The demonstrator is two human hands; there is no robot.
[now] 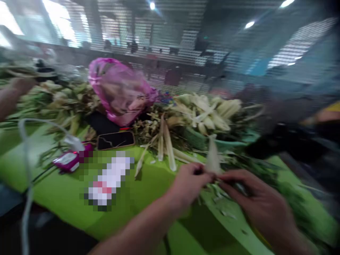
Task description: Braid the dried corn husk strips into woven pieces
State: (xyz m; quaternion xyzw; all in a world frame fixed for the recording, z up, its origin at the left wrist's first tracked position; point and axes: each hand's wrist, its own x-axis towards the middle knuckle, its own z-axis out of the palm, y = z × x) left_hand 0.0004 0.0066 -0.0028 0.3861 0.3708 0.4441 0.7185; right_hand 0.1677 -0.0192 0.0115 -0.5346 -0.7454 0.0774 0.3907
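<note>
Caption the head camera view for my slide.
Left hand and right hand pinch a pale husk over a green table.

A pale, tapering husk (213, 157) looks matt and papery against a smooth lime-green tabletop (151, 194), a crinkled, glossy pink plastic bag (120, 94) and a black rectangular phone (116, 140), smooth and glassy.

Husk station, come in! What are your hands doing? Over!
Left hand, right hand: both pinching base of pale husk. Husk points up. Loose scraps nearby, green bowl beyond. Over.
</note>
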